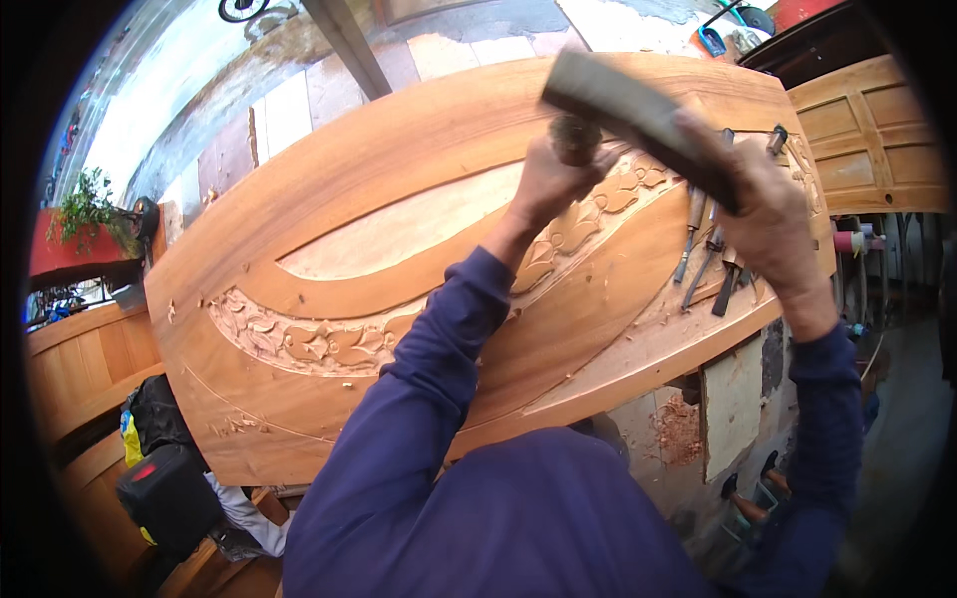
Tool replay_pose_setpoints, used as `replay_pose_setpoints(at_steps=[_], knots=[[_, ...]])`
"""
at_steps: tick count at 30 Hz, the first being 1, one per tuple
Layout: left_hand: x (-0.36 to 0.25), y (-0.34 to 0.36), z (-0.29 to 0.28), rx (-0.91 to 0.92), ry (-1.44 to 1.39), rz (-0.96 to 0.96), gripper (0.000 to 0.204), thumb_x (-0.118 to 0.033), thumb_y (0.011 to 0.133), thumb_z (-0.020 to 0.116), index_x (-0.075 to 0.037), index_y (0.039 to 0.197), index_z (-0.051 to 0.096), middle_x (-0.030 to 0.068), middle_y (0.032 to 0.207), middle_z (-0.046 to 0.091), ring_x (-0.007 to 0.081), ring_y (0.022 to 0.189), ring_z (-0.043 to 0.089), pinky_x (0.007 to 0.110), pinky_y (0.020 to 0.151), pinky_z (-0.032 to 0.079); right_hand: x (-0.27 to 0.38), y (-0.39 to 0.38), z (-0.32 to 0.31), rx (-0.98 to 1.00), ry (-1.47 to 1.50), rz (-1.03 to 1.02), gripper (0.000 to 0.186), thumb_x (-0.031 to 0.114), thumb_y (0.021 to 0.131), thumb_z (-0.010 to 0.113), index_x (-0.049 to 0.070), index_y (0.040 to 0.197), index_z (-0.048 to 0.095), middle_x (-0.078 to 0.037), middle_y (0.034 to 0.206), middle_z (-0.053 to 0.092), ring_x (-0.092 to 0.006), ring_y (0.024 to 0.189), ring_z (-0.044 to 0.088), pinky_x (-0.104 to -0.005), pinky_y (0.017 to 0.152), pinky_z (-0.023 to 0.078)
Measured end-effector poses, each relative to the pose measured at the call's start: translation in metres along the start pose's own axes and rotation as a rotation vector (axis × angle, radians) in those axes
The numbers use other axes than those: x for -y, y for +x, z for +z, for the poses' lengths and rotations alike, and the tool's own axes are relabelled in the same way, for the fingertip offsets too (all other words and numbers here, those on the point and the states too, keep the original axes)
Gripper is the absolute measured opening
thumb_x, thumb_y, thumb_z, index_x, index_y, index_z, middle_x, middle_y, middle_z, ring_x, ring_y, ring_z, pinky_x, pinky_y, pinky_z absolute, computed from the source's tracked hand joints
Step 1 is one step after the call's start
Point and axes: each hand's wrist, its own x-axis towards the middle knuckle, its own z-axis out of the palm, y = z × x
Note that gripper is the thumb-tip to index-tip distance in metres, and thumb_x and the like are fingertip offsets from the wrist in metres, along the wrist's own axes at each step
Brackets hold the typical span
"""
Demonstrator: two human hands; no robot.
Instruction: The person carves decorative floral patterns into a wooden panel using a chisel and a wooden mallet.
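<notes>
A large carved wooden door panel lies before me, with a curved band of leafy relief across it. My left hand is closed round an upright carving chisel, whose round handle end shows above the fist; its blade is hidden. My right hand grips a dark, blocky wooden mallet, smeared by motion. The mallet's far end is raised above and beside the chisel's handle; whether they touch I cannot tell. Near my right hand, several carving chisels lie on the panel.
Wood chips are scattered over the panel. A black case stands at the lower left, near panelled wood. Another panelled door is at the right. A post rises beyond the far edge, and a plant grows at the left.
</notes>
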Motion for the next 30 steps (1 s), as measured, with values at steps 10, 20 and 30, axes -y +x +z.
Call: replay_pose_setpoints(at_steps=[10, 20, 30], knots=[[0.005, 0.004, -0.016, 0.212, -0.104, 0.06, 0.02, -0.014, 0.088, 0.086, -0.005, 0.086, 0.068, 0.0023, 0.069, 0.065, 0.0119, 0.054, 0.064, 0.027, 0.045, 0.047, -0.022, -0.075, 0.028, 0.129, 0.132, 0.24, 0.081, -0.002, 0.086, 0.073, 0.012, 0.159, 0.043, -0.012, 0.122, 0.072, -0.0261, 0.103, 0.075, -0.0362, 0.084, 0.058], [0.012, 0.042, 0.011, 0.117, -0.156, -0.057, 0.026, -0.016, 0.085, 0.085, -0.006, 0.082, 0.061, 0.0003, 0.064, 0.058, 0.0075, 0.046, 0.047, 0.026, 0.041, 0.037, 0.009, -0.141, 0.008, -0.372, 0.473, 0.782, 0.068, 0.002, 0.09, 0.076, 0.001, 0.151, 0.044, -0.008, 0.121, 0.064, -0.0153, 0.104, 0.063, -0.03, 0.095, 0.05], [0.002, 0.016, -0.007, 0.127, -0.224, 0.0, 0.022, -0.008, 0.088, 0.078, -0.006, 0.081, 0.057, -0.0016, 0.059, 0.049, 0.0058, 0.043, 0.04, 0.025, 0.04, 0.032, -0.015, -0.029, 0.002, -0.577, 0.683, 0.474, 0.036, 0.011, 0.092, 0.072, -0.002, 0.126, 0.067, -0.013, 0.11, 0.073, -0.0232, 0.101, 0.07, -0.0398, 0.095, 0.056]])
